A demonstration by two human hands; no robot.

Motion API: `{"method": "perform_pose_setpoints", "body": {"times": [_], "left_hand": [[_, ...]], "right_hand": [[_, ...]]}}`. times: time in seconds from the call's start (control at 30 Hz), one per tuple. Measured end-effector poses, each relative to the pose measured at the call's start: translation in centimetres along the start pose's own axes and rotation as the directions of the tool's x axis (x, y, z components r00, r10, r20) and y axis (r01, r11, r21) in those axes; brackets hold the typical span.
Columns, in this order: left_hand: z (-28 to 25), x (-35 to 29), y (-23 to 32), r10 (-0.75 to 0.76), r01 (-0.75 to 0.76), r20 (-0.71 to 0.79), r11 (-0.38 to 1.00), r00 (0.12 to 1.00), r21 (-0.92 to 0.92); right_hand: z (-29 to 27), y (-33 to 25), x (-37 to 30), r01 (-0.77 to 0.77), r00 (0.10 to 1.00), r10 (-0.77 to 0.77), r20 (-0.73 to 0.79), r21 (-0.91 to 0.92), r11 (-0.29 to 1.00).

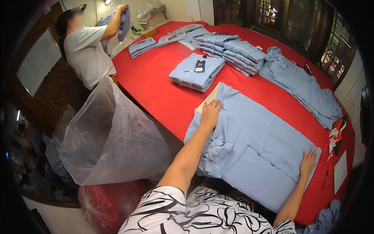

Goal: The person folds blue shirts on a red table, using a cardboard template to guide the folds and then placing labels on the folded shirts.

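Note:
A light blue shirt [265,144] lies face down and spread out on the red-covered table in front of me. My left hand [211,112] rests flat near its far left end, fingers stretched out, by a cream-coloured flat sheet [209,99] that shows at the shirt's edge. A sleeve [216,154] is bunched in folds below my left forearm. At the shirt's right end, my right hand [307,162] lies with fingers apart, pressing on the cloth. Neither hand grips anything.
Beyond the shirt sit a folded stack with a dark tag [199,66], taller folded stacks [233,50] and a loose blue pile [300,85]. A large clear plastic bag [113,136] hangs at the table's left edge. A co-worker [87,54] holds up a garment at far left.

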State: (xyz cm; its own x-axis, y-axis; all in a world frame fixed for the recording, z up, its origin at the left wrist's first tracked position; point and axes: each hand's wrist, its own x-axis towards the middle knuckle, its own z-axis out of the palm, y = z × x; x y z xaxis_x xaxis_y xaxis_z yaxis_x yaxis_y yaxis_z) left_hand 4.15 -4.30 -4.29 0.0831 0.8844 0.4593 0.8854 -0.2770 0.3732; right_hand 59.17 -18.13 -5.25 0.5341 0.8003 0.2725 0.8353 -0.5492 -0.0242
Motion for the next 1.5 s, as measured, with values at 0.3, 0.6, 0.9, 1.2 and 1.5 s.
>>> {"method": "perform_pose_setpoints", "body": {"times": [0.3,0.6,0.9,1.2,1.5], "left_hand": [[1.0,0.0,-0.5,0.023,-0.027,0.045,0.996,0.999,0.081],[0.7,0.1,-1.1,0.059,-0.06,0.033,0.998,0.998,0.03],[0.5,0.0,-0.5,0.055,-0.057,0.037,0.998,0.998,0.042],[1.1,0.2,-0.5,0.039,-0.04,0.049,0.999,0.998,0.032],[-0.2,-0.8,-1.8,0.035,-0.037,0.023,0.997,0.999,0.07]], "right_hand": [[-11.8,-10.0,-2.8,0.227,0.965,-0.229,-0.131,0.856,0.465],[-38.4,-23.3,-18.7,0.177,0.395,-0.877,-0.273,0.96,-0.219],[-35.2,-26.8,-17.7,0.554,0.229,-0.022,-0.973,0.149,-0.819],[-36.6,-18.6,-16.7,0.765,0.492,-0.47,-0.733,0.621,-0.168],[-34.1,-16.9,-14.1,0.968,0.201,-0.361,-0.911,0.242,-0.07]]}}
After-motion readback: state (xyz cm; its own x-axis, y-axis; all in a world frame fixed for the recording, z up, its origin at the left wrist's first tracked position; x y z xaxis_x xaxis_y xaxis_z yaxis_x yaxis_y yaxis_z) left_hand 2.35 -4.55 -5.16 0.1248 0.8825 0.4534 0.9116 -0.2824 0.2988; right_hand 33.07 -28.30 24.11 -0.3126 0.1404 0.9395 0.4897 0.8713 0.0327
